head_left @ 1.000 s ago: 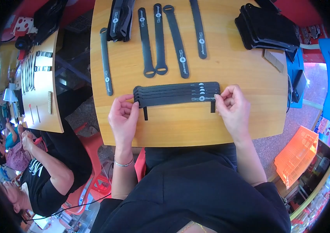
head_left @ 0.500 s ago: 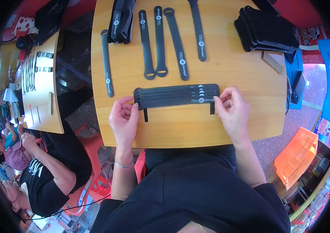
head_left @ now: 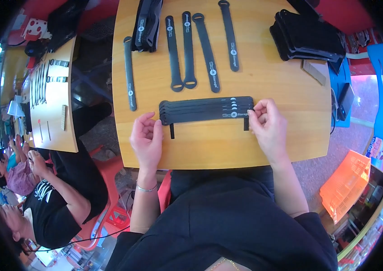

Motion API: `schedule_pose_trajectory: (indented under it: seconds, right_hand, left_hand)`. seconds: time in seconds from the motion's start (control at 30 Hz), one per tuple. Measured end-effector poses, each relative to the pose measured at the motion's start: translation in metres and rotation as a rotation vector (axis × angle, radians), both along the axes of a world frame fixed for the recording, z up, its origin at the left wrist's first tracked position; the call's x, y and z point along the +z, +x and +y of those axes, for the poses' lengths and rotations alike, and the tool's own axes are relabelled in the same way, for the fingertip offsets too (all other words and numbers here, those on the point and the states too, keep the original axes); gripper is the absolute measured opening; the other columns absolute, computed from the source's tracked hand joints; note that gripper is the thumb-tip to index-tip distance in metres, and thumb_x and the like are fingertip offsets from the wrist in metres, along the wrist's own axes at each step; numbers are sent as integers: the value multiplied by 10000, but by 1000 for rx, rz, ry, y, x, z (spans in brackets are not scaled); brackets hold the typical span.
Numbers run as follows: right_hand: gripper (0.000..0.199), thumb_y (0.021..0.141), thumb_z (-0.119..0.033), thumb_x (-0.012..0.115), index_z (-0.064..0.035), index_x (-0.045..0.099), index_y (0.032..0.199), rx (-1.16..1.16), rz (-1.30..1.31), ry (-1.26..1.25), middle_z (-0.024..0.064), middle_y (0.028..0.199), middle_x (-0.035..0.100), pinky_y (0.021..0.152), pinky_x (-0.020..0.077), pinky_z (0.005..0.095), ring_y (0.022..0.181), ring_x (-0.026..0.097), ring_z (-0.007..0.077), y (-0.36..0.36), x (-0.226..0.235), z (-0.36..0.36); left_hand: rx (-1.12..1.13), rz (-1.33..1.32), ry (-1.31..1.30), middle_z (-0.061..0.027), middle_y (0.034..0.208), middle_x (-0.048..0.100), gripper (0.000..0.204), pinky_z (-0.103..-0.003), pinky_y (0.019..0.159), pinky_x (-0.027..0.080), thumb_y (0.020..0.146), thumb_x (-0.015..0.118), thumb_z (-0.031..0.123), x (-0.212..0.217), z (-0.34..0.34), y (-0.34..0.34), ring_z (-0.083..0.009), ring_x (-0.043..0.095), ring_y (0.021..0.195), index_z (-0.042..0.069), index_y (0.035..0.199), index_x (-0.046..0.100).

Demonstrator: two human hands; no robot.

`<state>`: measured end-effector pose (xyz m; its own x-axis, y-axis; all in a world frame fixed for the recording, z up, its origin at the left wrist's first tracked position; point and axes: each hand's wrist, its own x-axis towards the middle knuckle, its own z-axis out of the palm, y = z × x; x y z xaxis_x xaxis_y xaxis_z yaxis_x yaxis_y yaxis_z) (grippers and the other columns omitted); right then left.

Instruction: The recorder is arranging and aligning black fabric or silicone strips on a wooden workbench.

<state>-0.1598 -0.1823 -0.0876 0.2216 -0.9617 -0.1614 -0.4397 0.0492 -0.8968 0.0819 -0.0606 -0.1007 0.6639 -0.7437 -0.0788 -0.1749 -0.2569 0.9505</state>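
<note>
A fanned stack of black straps [head_left: 205, 109] lies across the near part of the wooden table [head_left: 218, 144]. Two short black bands stick out from under the stack toward me. My left hand [head_left: 147, 137] rests on the table at the stack's left end, fingers loosely curled, its edge touching the stack. My right hand [head_left: 267, 123] is at the right end, its fingertips pinched on the strap ends and the short band there.
Several single black straps [head_left: 187, 49] lie farther back, with a folded bundle [head_left: 146, 25] at the back left and a pile of black pouches [head_left: 308, 36] at the back right. Other people sit at a second table [head_left: 53, 104] on my left. An orange crate [head_left: 347, 185] stands on the floor at right.
My left hand has shifted slightly off the stack's left end and opened a little. The right hand stays pinched at the right end.
</note>
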Motion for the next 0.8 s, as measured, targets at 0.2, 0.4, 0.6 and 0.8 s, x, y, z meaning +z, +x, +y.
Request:
schedule_pose_trajectory:
  seconds: [0.2, 0.4, 0.6, 0.8]
  right_hand:
    - [158, 817, -36, 645, -21, 501, 881, 11, 9, -18, 45, 658, 562, 497, 441, 253, 527, 550, 105, -1, -2, -1]
    - [161, 820, -57, 649, -33, 510, 897, 28, -50, 42, 40, 667, 568, 499, 451, 257, 540, 575, 111, -5, 3, -3]
    - [181, 822, -47, 653, -24, 492, 903, 33, -54, -72, 44, 701, 537, 463, 460, 244, 530, 577, 107, -7, -11, -1]
    - [190, 835, -21, 633, -15, 469, 932, 39, -99, -77, 53, 756, 487, 445, 475, 234, 537, 598, 107, -10, -7, -1]
  left_hand:
    - [30, 25, -194, -17, 801, 542, 168, -167, 557, 455, 879, 532, -49, 5, 10, -2, -46, 550, 694, -20, 1044, 547]
    - [-462, -724, -137, -175, 1219, 519, 481, -429, 987, 382, 775, 655, 55, 42, 0, -25, -333, 466, 1183, -32, 1221, 496]
    - [-766, -871, 87, -216, 1471, 236, 721, -490, 1105, 180, 827, 624, 346, 44, -12, -78, -379, 175, 1383, -15, 1381, 337]
    - [-792, -1001, 223, -218, 1498, 170, 749, -534, 1111, 74, 874, 485, 507, 28, -23, -94, -367, 114, 1402, 17, 1411, 303]
